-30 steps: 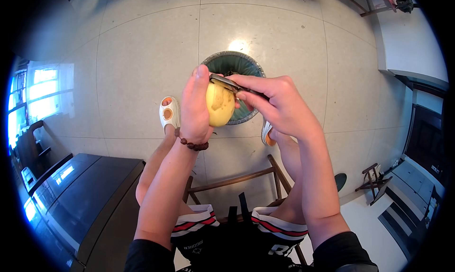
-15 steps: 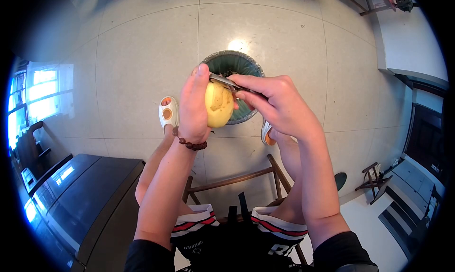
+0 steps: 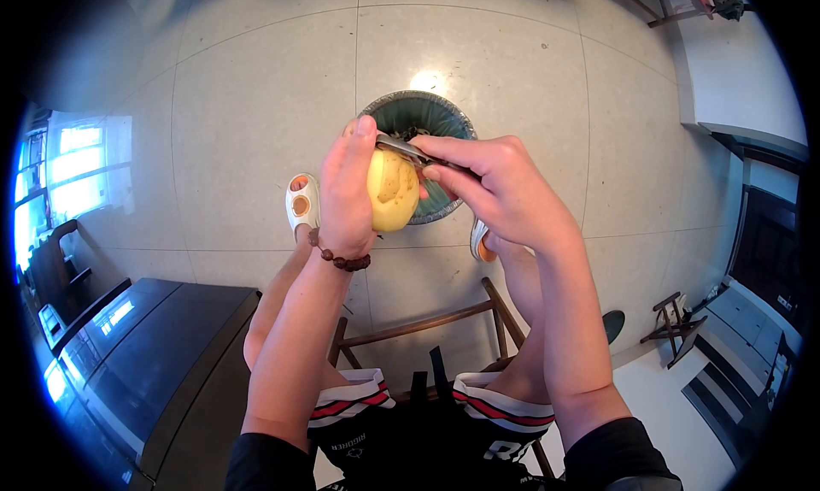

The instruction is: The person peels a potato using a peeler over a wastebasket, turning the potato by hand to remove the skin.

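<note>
Through the head camera I look straight down past two bare forearms. The potato (image 3: 395,194) is in the air above the bin's near left edge, cradled in the left hand (image 3: 346,192). That hand is cupped around it: palm against the left side, thumb pointing up beside the top end, fingertips just showing at the right. The wrap seems meant to steady a rounded, probably slippery thing while leaving its upper face uncovered.

The right hand (image 3: 500,183) pinches the dark handle of a peeler (image 3: 399,147) between thumb and forefinger, the other fingers mostly hidden from me. The narrow grey metal blade lies slantwise across the potato's top end, close to the left thumb. I cannot tell how hard it presses.

The potato is a plump oval, smooth and pale yellow, with a rougher brownish patch facing me. The bin (image 3: 453,106) has a round, silvery, ridged-looking rim and a thin, creased, dull green liner (image 3: 416,115); small scraps show inside. I judge it stands beneath the hands to catch what drops.

It rests on glossy beige floor tiles (image 3: 256,132) between two feet in white sandals (image 3: 301,207) with orange inside, placed wide, perhaps to make room for it. A bracelet (image 3: 346,263) of round brown beads circles the left wrist.
</note>
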